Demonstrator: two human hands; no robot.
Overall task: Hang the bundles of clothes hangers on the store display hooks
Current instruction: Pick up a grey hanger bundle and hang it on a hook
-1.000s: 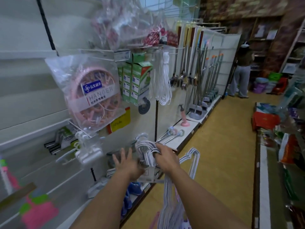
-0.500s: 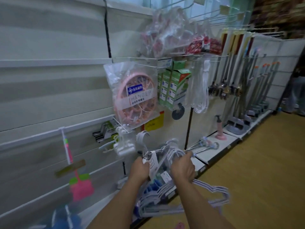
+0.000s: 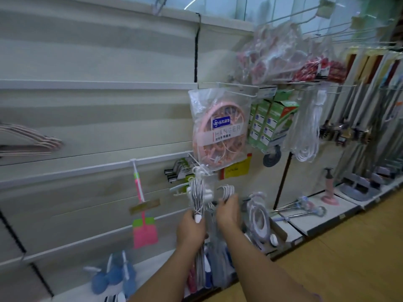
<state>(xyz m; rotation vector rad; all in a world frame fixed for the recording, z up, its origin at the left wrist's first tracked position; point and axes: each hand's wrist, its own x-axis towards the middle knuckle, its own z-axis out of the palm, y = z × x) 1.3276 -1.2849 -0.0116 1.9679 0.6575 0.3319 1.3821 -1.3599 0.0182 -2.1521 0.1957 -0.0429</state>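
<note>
From the head camera, the left hand (image 3: 190,228) grips one bundle of white hangers (image 3: 197,198) by its neck, fingers curled round the wires just below the hook ends, which stand up near the display hook (image 3: 197,163) jutting from the wall rail under the bagged pink round hanger (image 3: 220,136). The right hand (image 3: 227,211) pinches a second cluster of hanger hooks (image 3: 226,190), fingers closed round them, just beside the first. To do this step well, I judge the hooks should be kept squeezed into one tight stack, lifted above the tip of the peg, then slid on together so none splays off (a loose wire would snag the bag hanging in front). The lower parts of the bundles drop between the forearms and merge with blue and white goods on the bottom shelf (image 3: 314,223), so how many hangers each hand carries cannot be told. Motion blur smears the fingertips and the peg's end; whether any hook already rests on it is unclear. At the left edge another set of hangers (image 3: 28,139) is cut off.
</note>
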